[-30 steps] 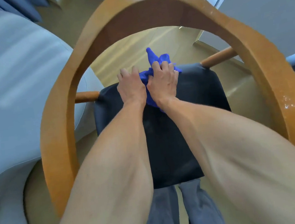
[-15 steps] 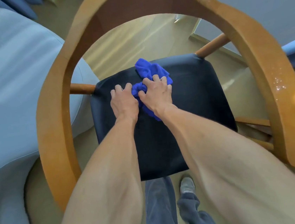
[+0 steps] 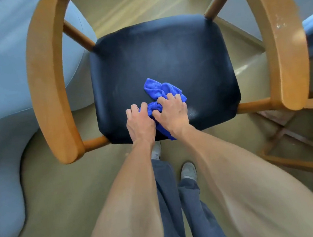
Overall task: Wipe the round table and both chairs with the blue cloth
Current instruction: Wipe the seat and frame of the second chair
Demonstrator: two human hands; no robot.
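Both hands have dragged the blue cloth (image 3: 164,96) back to the near edge of the black seat (image 3: 164,55). Left hand (image 3: 140,123) and right hand (image 3: 171,114) press side by side, fingers curled into its bunched folds. Beyond curves the wooden chair frame (image 3: 45,76).

chair (image 3: 52,103) back cropped (top edge), cloth (image 3: 160,90) partly covered

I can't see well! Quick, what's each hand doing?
Left hand: grips the blue cloth.
Right hand: grips the same cloth on the seat.
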